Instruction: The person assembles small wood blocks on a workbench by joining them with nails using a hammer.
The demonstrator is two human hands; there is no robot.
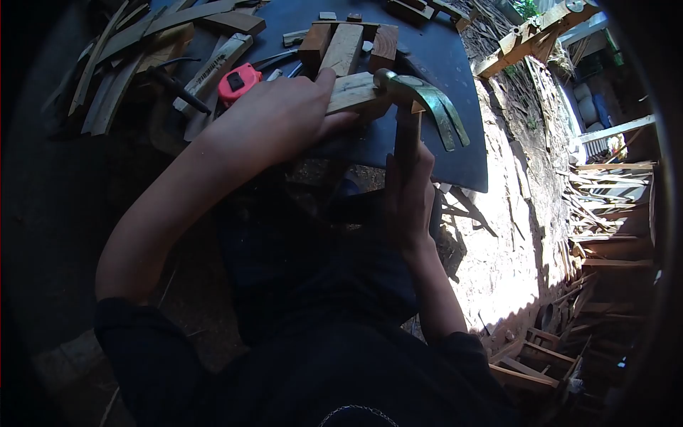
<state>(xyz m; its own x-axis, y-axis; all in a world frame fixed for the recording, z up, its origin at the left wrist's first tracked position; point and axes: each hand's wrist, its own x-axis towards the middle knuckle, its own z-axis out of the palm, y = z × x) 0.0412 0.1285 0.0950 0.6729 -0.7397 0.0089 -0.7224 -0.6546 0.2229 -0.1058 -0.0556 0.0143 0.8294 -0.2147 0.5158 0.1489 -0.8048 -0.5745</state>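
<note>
My right hand (pixel 411 188) is wrapped round the upright handle of a claw hammer (pixel 425 96). The hammer's claw points to the right and its striking face meets, or nearly meets, the right end of a pale wood block (pixel 352 91). My left hand (pixel 288 107) grips that block from the left, thumb on the near side of the top. Just behind, a longer pale piece of wood (pixel 343 50) stands between two reddish-brown wood blocks (pixel 315 46). Whether the pieces are joined cannot be made out.
A pink tape measure (pixel 240 82) lies left of my left hand on the dark table (pixel 455 160). A heap of wood strips (pixel 135 43) covers the table's left side. Beyond the right edge are sunlit ground (pixel 512 235) and stacked timber (pixel 612 206).
</note>
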